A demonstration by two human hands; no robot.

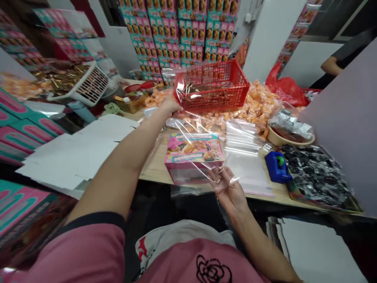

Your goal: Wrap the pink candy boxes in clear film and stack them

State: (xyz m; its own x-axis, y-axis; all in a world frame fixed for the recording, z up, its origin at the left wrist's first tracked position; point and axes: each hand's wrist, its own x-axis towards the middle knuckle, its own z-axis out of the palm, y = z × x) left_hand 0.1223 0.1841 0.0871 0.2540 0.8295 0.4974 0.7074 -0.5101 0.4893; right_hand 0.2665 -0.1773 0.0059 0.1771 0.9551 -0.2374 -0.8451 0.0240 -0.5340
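A pink and teal printed food box [194, 157] sits on the wooden table in front of me. Clear plastic bag [191, 125] material stretches over it, between my hands; whether the box lies inside or beneath it I cannot tell. Beyond the box, my left hand [171, 105] is closed on the bag's far part, close to the red basket. My right hand [226, 188], palm up at the box's near right corner, grips the near edge with curled fingers. Beside the box, to the right, lies a stack of flat clear plastic bags [243, 151].
A red basket [215, 94] with shiny packets stands behind, among orange wrapped pieces [259, 104]. Rightward are a blue tape dispenser [277, 168], a tray of black packets [319, 177] and a beige bowl [290, 135]. White cardboard sheets [79, 147] lie left. Another person's arm [331, 66] shows at far right.
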